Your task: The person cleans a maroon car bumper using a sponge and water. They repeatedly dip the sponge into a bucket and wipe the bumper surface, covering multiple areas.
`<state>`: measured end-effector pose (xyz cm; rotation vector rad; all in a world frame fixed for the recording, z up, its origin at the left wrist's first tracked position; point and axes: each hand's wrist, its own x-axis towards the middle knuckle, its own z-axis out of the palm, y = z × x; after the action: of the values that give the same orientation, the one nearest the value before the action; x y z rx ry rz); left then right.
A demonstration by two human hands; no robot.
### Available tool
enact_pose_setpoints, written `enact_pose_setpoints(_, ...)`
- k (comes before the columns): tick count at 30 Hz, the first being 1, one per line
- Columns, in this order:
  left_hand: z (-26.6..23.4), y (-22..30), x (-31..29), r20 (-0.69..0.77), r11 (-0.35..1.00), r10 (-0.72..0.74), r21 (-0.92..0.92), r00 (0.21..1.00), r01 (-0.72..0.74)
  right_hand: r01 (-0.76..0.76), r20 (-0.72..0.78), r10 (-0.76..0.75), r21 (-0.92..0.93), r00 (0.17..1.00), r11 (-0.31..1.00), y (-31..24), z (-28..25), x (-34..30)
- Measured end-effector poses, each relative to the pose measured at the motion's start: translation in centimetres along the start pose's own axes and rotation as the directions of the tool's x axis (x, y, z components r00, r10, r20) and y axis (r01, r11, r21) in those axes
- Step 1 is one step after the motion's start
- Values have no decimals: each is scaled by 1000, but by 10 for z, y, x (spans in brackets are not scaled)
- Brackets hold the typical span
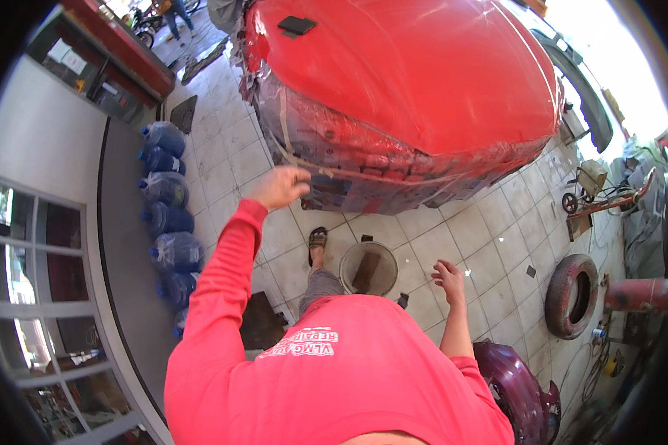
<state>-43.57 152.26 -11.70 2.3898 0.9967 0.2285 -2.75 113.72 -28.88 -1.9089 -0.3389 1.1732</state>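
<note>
My left hand (278, 188) is stretched forward beside the near left corner of a red car body (416, 81). Its fingers are loosely bent and a little apart, with nothing visible in them. Plastic film (334, 137) and strips of masking tape wrap the car's front below the hood; whether my left hand touches them I cannot tell. Lower and to the right, my right hand (449, 280) hangs in the air with its fingers spread, holding nothing. Between the hands, on the floor, stands a round bucket (346, 285) with a brown rectangular piece inside. A flat dark pad (297, 26) lies on the hood.
Several blue water jugs (172, 189) line the left wall. A tyre (571, 297), a red cylinder (638, 294) and a hand truck (612, 196) are at the right. A purple bumper (508, 378) lies near my right arm. A dark flat panel (260, 322) is by my left leg.
</note>
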Motion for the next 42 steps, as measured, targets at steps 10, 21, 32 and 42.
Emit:
enact_pose_setpoints(10,-180,-144,379,-509,943,298,290,807,-165,-427,-277,393,-74,877,901,67,77,-110)
enact_pose_setpoints(21,-234,-139,480,132,576,204,785,970,-228,-480,-318,505,160,802,862,2,227,-150)
enact_pose_setpoints(32,-281,-106,448,-485,892,333,-118,809,-437,-84,-449,79,9,890,996,-107,227,-86)
enact_pose_setpoints(42,-15,26,189,305,288,412,-938,859,195,163,-15,-265,823,964,545,-259,281,-41)
